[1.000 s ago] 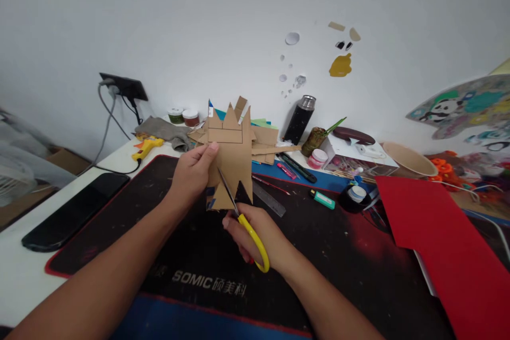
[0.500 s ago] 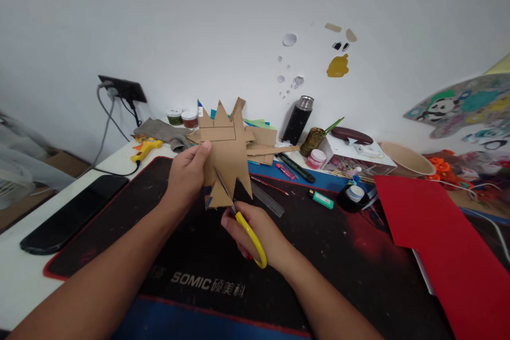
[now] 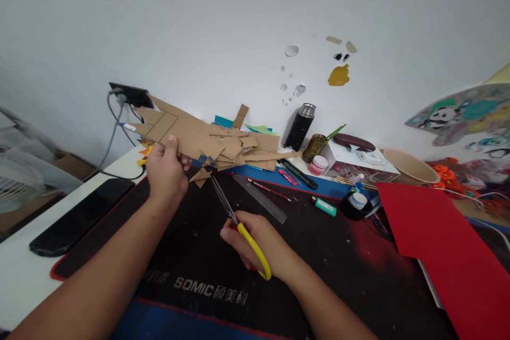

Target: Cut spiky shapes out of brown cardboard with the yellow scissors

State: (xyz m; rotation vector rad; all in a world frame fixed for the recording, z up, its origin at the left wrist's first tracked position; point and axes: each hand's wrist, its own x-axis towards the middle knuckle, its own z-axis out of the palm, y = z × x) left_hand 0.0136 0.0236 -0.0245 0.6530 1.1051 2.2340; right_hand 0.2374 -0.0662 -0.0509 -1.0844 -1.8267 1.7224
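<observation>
My left hand [image 3: 167,170] grips a cut piece of cardboard [image 3: 189,130] by its lower edge, thumb on top. The piece is tilted sideways, its pointed end with drawn pencil lines turned left. Behind its right end lies a pile of cardboard scraps [image 3: 258,143], so I cannot tell exactly where the piece stops. In my right hand [image 3: 255,239] is a pair of scissors [image 3: 226,204] with yellow and red handles, blades nearly closed and apart from the cardboard. A small cardboard offcut [image 3: 200,177] lies just beyond the blade tips.
A clear ruler [image 3: 263,201] and a pencil [image 3: 269,190] lie on the black desk mat [image 3: 191,244]. Further right are a green lighter [image 3: 323,205] and red sheet [image 3: 446,244]. A black thermos [image 3: 299,127] stands at the wall. A black phone [image 3: 82,217] lies left.
My left hand has moved left and turned the cardboard sideways, away from the scissors. The blades no longer sit in the cardboard and are closer together. A small offcut now shows near the pile.
</observation>
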